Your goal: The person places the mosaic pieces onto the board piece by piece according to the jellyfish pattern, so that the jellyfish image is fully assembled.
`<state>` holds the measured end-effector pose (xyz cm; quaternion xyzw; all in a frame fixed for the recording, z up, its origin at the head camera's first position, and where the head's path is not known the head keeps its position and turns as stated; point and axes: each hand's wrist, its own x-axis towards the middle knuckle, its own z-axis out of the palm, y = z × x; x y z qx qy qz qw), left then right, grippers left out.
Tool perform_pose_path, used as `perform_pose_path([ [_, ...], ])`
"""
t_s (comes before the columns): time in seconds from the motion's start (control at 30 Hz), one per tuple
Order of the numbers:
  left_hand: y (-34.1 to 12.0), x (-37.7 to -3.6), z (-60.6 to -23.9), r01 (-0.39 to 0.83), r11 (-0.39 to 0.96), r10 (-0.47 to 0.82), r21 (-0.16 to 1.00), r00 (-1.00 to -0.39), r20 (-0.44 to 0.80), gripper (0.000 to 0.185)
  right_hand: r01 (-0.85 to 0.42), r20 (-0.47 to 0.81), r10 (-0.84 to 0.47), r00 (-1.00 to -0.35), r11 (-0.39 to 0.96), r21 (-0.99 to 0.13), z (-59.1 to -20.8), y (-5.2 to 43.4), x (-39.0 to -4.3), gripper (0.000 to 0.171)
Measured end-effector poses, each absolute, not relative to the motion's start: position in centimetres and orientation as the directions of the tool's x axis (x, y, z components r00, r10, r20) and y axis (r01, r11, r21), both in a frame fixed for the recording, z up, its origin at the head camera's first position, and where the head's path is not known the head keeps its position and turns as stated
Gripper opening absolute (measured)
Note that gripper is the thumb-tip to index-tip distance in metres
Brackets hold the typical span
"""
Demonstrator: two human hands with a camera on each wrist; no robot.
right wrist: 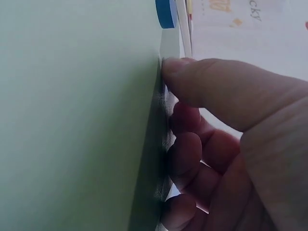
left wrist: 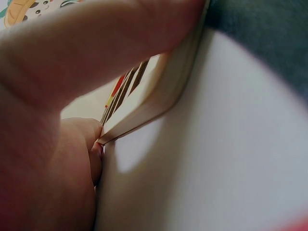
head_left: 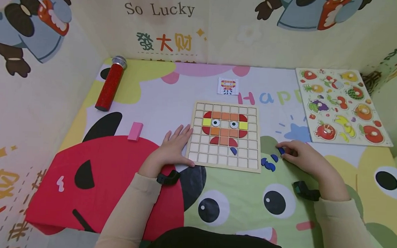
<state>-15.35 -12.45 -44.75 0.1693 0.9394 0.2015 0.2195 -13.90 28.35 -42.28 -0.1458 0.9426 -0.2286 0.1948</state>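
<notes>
A wooden grid board [head_left: 250,154] lies mid-table, bearing red, orange and yellow pieces, two eye pieces and one blue quarter-round piece [head_left: 233,151]. My left hand [head_left: 172,147] rests against its left edge, fingers spread and fairly straight, thumb at the near corner; the left wrist view has the thumb [left wrist: 110,43] across the board's rim [left wrist: 144,107]. To the board's right, my right hand [head_left: 300,156] pinches a small blue piece [head_left: 281,151] low at the table, its fingers curled. Several blue pieces [head_left: 269,165] lie between hand and board. In the right wrist view, the pinched piece is hidden.
Behind the board lies a small pattern card [head_left: 228,87]. A fruit puzzle board [head_left: 347,108] occupies the back right. At the left are a red microphone [head_left: 110,85] and a pink block [head_left: 135,131]. A patterned cloth covers the table, with walls behind and beside it.
</notes>
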Motion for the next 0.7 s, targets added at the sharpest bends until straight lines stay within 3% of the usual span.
perform_pose_path([
  [0.43,-12.5,-15.4,-44.7,0.232,0.867,0.4,0.442,-0.852,-0.338,0.118,-0.186,-0.207,-0.314,-0.927,0.861,-0.473,-42.1,28.4,-13.5,0.028],
  [0.7,-12.5,-15.3,-44.7,0.229,0.865,0.401,0.446,-0.85,-0.342,0.118,-0.116,-0.238,-0.288,-0.927,0.827,-0.55,-41.3,27.4,-13.3,0.033],
])
